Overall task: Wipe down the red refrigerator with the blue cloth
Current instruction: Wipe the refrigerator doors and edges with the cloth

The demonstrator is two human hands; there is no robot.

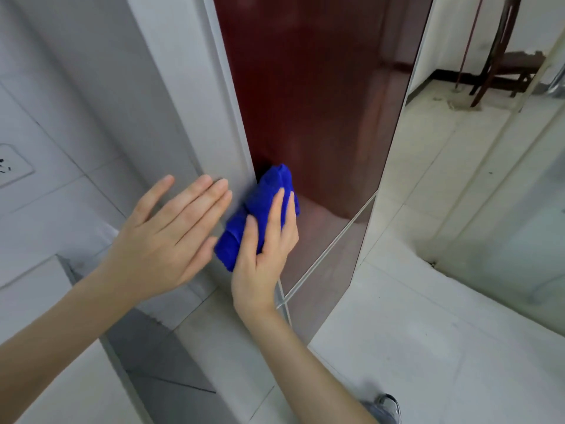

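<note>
As the right hand [263, 249] clutched the blue cloth [275, 185] against the red refrigerator [305, 87], left hand [165, 228] grip open and empty, wiping seemed unfinished.

The person has bare forearms [61, 325], a grey sneaker [389, 404] and faded denim trousers [370, 414].

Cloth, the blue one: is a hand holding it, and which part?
Yes. The right hand holds the cloth round its middle, against the fridge; both ends stick out. The left hand holds nothing.
</note>
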